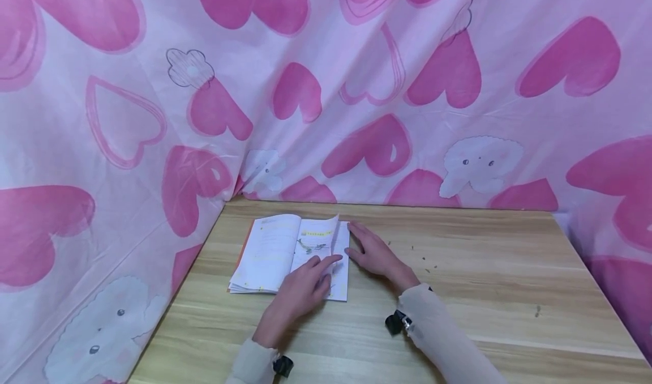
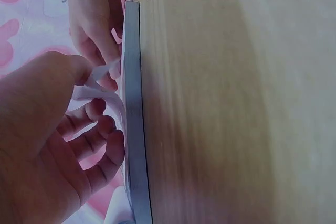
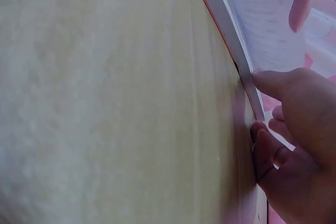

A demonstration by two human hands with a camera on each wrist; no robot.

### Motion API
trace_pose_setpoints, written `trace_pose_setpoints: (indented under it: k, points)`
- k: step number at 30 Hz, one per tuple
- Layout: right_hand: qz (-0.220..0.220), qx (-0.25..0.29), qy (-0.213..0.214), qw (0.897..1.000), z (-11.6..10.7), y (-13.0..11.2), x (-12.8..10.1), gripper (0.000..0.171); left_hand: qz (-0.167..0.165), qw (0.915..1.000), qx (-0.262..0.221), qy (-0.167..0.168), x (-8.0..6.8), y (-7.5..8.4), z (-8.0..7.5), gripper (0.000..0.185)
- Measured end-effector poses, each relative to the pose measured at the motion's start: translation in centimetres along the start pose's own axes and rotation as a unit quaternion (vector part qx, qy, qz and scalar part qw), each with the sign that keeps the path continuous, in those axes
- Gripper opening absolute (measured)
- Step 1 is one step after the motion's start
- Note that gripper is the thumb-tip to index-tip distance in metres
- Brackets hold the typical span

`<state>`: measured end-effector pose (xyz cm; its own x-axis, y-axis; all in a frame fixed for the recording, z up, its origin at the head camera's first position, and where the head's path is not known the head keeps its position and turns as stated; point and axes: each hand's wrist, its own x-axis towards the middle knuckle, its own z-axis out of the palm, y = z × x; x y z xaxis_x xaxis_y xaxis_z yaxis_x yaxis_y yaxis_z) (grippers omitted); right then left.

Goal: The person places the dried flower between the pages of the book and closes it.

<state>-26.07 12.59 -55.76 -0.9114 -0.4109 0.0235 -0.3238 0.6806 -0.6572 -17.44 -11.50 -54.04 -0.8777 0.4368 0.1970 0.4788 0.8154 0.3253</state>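
Observation:
An open book (image 1: 270, 248) with an orange-red cover edge lies on the table, pages upward. One right-side page (image 1: 316, 242), printed with a yellow heading and a small picture, is lifted and bent along its outer edge. My left hand (image 1: 303, 288) is over the lower right part of the book and pinches this page near its edge. In the left wrist view the thumb (image 2: 79, 71) meets the bent paper, while the other fingers curl below. My right hand (image 1: 377, 254) touches the book's right edge, its thumb (image 3: 273, 82) against the page block and its fingers at the upper corner.
The wooden table (image 1: 474, 293) has small dark specks (image 1: 425, 258) right of the book. A pink heart-print cloth (image 1: 356, 89) hangs behind and on both sides. Dark wrist devices (image 1: 394, 321) sit at both sleeves.

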Motion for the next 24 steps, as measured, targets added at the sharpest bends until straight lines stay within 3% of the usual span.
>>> trace_pose_setpoints:
  k: [5,10,13,17,20,24]
  points:
    - [0.005,0.002,-0.008,1.0,0.1,0.0,-0.1,0.07,-0.036,0.9992,0.001,0.019,-0.4,0.3,-0.9,0.036]
    - [0.007,-0.006,-0.014,1.0,0.1,-0.1,0.0,0.069,-0.073,0.9952,-0.05,0.041,-0.8,0.5,-2.4,0.048]
    - [0.009,-0.006,-0.016,1.0,0.0,-0.1,0.0,0.068,-0.084,0.993,-0.067,0.049,-0.9,0.6,-3.0,0.044]
    - [0.013,-0.002,-0.014,1.0,0.0,0.0,0.1,0.068,-0.086,0.9918,-0.082,0.048,-0.9,1.0,-3.9,0.031]
    - [0.015,0.003,-0.014,1.0,0.0,0.0,0.1,0.068,-0.089,0.9909,-0.088,0.051,-0.8,1.4,-4.6,0.035]
    - [0.007,0.005,-0.013,1.0,0.1,0.0,0.2,0.068,-0.075,0.9898,-0.091,0.08,-0.6,1.4,-5.7,0.034]
